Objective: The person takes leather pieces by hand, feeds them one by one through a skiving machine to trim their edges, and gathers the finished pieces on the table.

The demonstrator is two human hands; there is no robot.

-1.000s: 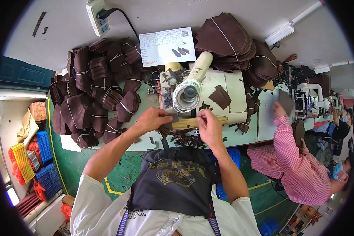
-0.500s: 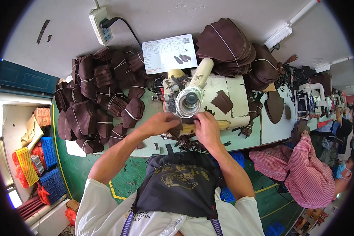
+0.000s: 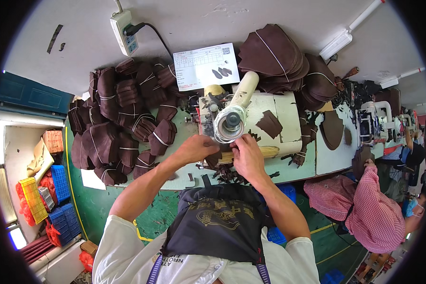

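At the near side of the white machine (image 3: 287, 111), the left hand (image 3: 199, 147) grasps a brown piece (image 3: 213, 160); just right, the right hand (image 3: 247, 157) bends its fingers, whose hold I cannot tell.

From my remote seat I see two bare arms slanting inward, both elbows bent: the left forearm (image 3: 151, 181) angles up to the right, the right forearm (image 3: 280, 206) up to the left. My left hand (image 3: 199, 147) shows its back, fingers curled inward — my right hand (image 3: 249, 157) faces it closely, its fingertips bunched.
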